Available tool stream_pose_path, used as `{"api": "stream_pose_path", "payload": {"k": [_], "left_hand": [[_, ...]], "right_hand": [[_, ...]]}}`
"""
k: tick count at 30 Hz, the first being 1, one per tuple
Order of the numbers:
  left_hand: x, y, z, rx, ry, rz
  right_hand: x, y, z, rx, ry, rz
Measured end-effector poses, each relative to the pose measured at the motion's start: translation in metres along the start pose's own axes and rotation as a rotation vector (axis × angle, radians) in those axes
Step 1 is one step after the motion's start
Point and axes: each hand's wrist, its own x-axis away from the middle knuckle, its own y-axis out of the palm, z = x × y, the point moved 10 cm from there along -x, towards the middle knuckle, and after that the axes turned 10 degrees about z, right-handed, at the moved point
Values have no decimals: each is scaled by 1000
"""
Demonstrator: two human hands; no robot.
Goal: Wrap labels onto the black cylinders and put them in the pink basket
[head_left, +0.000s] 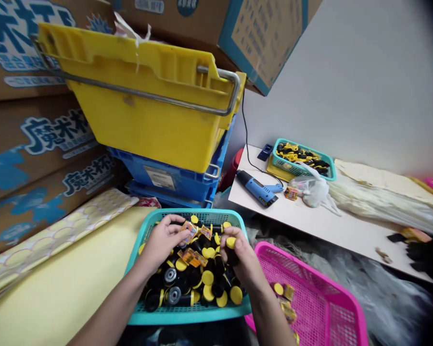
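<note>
Over the turquoise basket (187, 317) both my hands are at work. My left hand (168, 240) pinches a small orange printed packet (189, 231) between thumb and fingers. On the right, my right hand (240, 250) is closed round a small black cylinder with a yellow cap (231, 242). Many similar black cylinders with yellow caps (207, 278) fill the basket, some showing silver ends (173, 295). More orange packets (193, 257) lie loose on top of the pile.
A pink basket (341, 288) holding a few yellow-capped pieces and packets stands at right. Behind are stacked yellow (147, 120) and blue crates (166, 175) and cardboard boxes (43, 134). On the white table (310, 214) lie a blue heat gun (258, 187) and another turquoise basket (328, 166).
</note>
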Motion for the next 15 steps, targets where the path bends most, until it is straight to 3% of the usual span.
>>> {"api": "stream_pose_path", "payload": {"k": [3,11,15], "left_hand": [[-1,10,-7,-26,-43,-46],[-2,22,-26,42,-136,-69],[-7,26,-29,63,-144,-56]], "right_hand": [[-2,9,-3,-93,52,-62],[-20,6,-4,-147,54,131],[-23,6,1,-215,152,163]]}}
